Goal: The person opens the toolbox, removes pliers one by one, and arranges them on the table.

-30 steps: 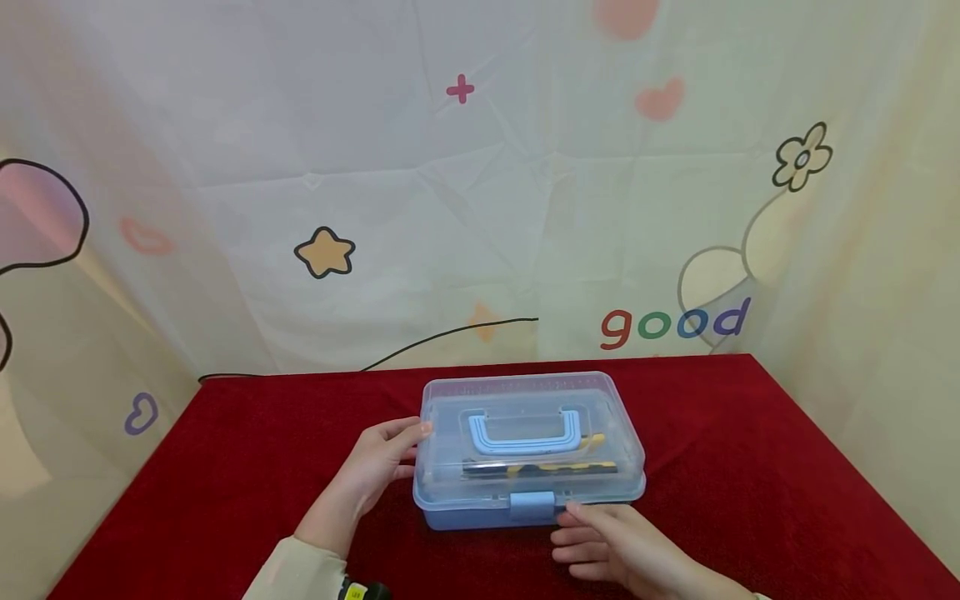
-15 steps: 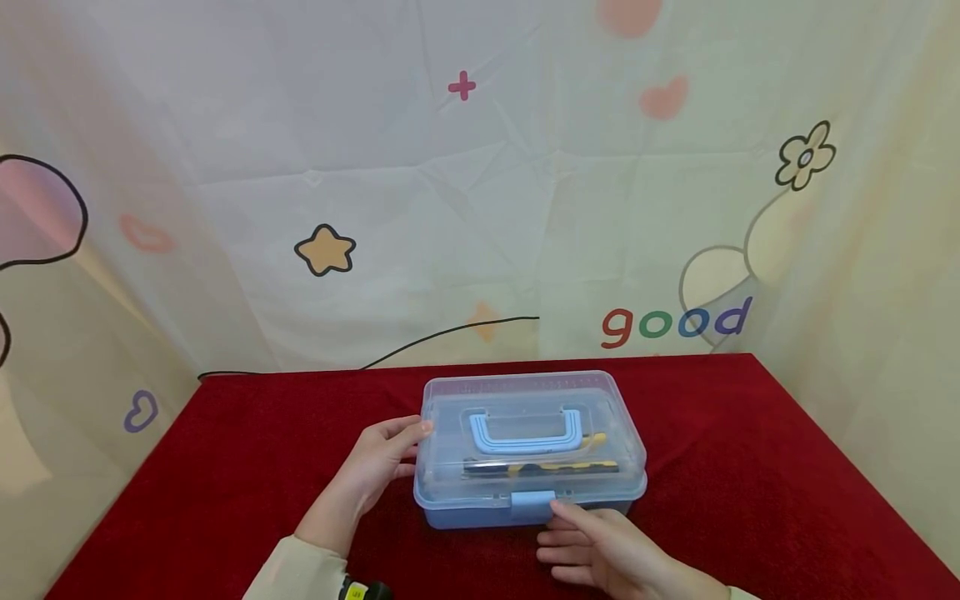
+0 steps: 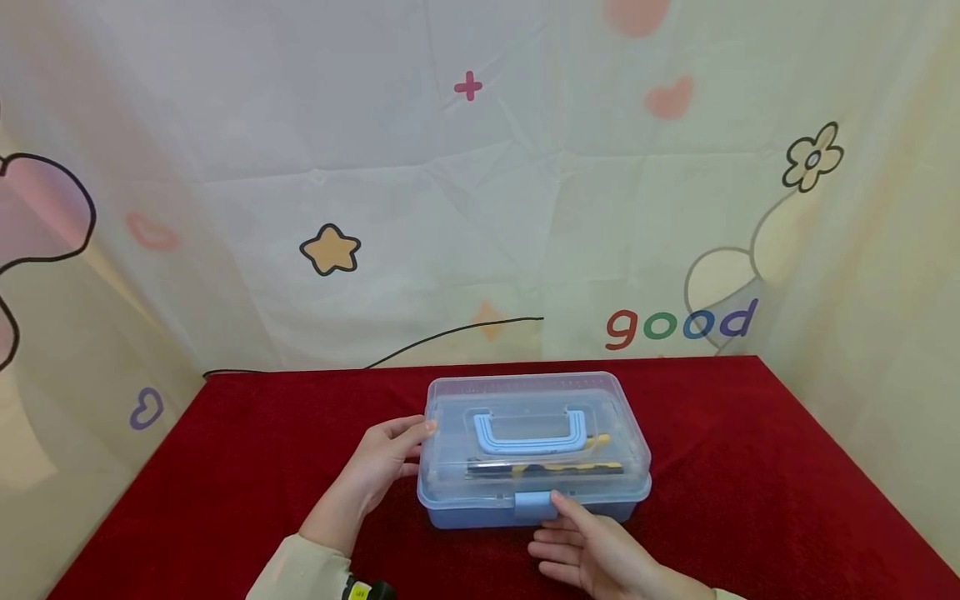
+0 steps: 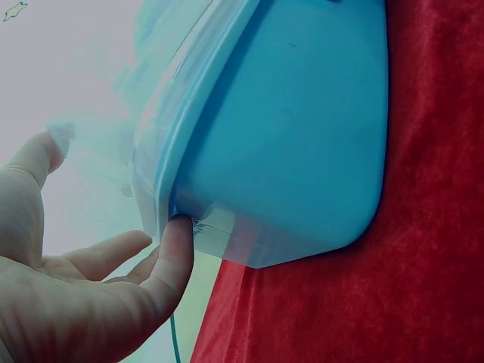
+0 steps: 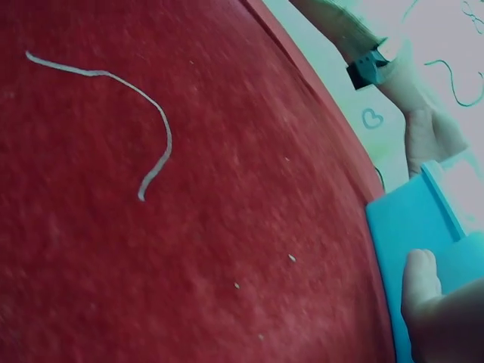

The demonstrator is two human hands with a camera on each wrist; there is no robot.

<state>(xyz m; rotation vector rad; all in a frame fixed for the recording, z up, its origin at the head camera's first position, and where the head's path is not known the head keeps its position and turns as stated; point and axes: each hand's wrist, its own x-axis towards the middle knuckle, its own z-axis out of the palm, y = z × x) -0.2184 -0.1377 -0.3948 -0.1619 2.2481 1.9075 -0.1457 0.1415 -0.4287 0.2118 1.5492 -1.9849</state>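
On the red cloth (image 3: 300,467), a box (image 3: 457,517) lies with its lid (image 3: 450,475) down. The step in hand appears to be working the latch (image 3: 533,505); the next move probably calls for thumb pressure there and a steady box. The left hand (image 3: 375,462) grips the box's left edge, thumb on the lid; the right hand (image 3: 592,552), its fingers loosely spread below, holds nothing, thumb at the latch's right end.

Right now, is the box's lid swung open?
No, in the head view the clear lid sits down over the blue base.
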